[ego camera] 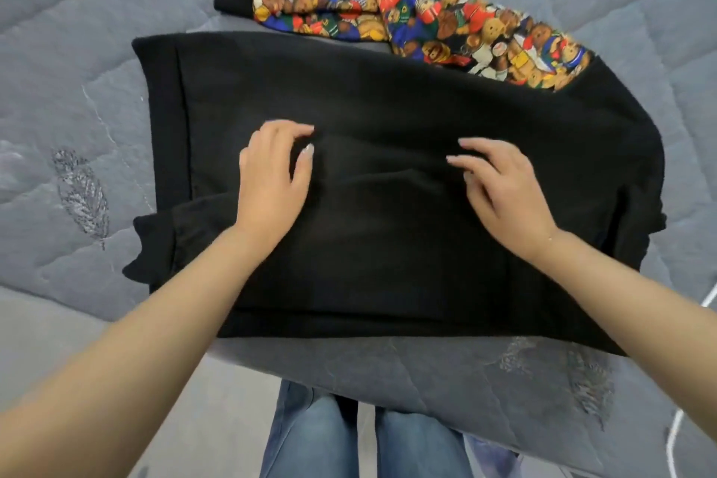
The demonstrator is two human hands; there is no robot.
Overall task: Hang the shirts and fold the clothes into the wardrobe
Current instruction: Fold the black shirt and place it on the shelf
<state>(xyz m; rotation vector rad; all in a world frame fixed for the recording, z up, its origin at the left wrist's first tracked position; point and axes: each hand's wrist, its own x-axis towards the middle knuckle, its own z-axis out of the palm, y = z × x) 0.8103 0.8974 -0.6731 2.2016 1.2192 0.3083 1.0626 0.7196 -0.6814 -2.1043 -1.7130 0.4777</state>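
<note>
Grey quilt (77, 97) spread under everything, stitched in squares, with feather motifs left of and below the hands. Black sweatshirt (388, 89) laid flat across it, directly beneath both hands, hem band out past the left hand, body running away beyond the right. One sleeve folded in over the body, lying under the two palms; cuff (155, 241) poking out below and left of the left wrist. Teddy-bear print sleeve (388, 0) stretched on the quilt above the hands, far side of the body, its black cuff up and left, its shoulder end joining the body above and right of the right hand.

Left hand (271, 178) resting palm-down on the folded sleeve, fingers loosely bent, thumb apart from them, gripping nothing. Right hand (504, 190) just across from it, also palm-down on the cloth, fingers spread and slightly bent toward the left hand, likewise holding nothing. Small ridge of fabric between the two sets of fingertips.

Blue jeans (333, 438) below the wrists, at the quilt's near edge. White cord (675, 435) far right of the right forearm.
</note>
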